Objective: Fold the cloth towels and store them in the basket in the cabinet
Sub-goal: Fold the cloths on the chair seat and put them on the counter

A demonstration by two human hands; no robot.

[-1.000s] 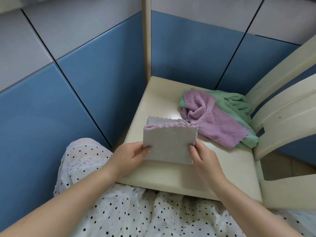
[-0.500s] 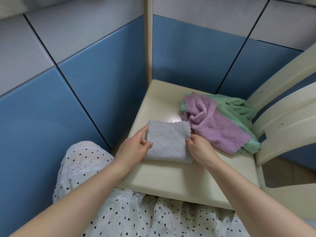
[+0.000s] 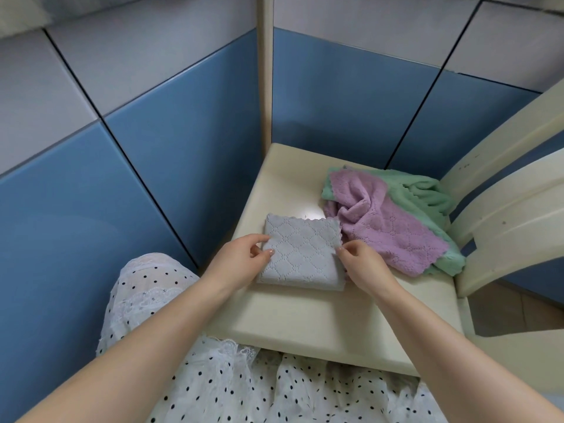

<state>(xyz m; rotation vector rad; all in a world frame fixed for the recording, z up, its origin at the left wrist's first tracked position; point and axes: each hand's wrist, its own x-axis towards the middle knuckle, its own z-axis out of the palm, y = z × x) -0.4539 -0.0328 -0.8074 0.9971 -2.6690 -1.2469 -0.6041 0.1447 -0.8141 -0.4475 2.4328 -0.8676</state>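
Seen from above: folded grey towel (image 3: 300, 253) lying flat on cream chair seat (image 3: 305, 319), scalloped edge at its far side, quilted diamond pattern facing up. Left hand (image 3: 241, 264) resting at the towel's left edge, fingers (image 3: 259, 239) loosely curled, thumb tip pressing on the cloth's top face. Right hand (image 3: 363, 265) at the towel's right edge, fingers bent and pinching the edge near its upper corner. Just beside the grey towel to the right, touching it at the corner, 2 unfolded towels heaped together: crumpled purple towel (image 3: 387, 221) lying over green towel (image 3: 427, 196), both against the chair's slatted backrest (image 3: 503, 190). Blue and grey panelled walls (image 3: 146, 166) meeting behind the seat. White dotted skirt (image 3: 250, 389) filling the lower part of the view. No basket or cabinet in sight.
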